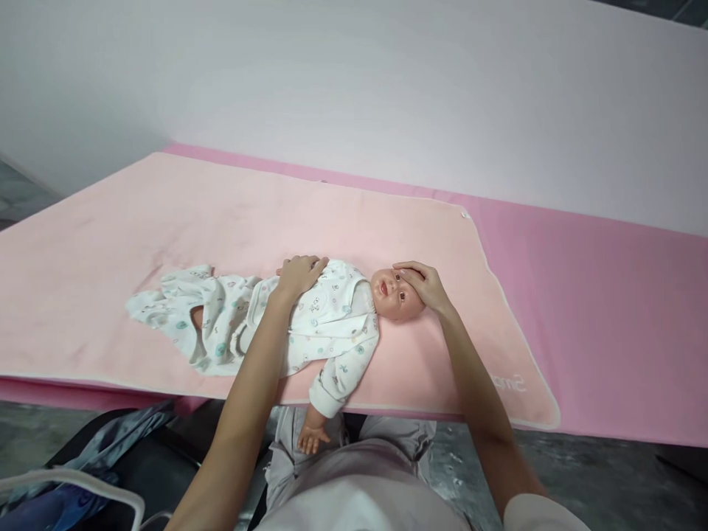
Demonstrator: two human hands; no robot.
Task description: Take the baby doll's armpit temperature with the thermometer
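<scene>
A baby doll (329, 317) in a white patterned outfit lies on its back on a light pink mat (414, 369), its head toward the right. My left hand (302, 274) rests on the far side of the doll's torso, at its far arm, with the fingers partly spread. My right hand (423, 284) lies over the top of the doll's head (392, 295), fingers stretched across the forehead. The doll's near arm hangs past the mat's front edge, its small hand (313, 436) below. White patterned trousers (210, 321) cover the legs loosely, with a bit of leg showing.
A darker pink cover (608, 317) lies under the mat and reaches right. Behind stands a pale wall (359, 88). A dark chair (133, 457) with blue cloth (71, 490) on it is at the lower left, below the table's front edge.
</scene>
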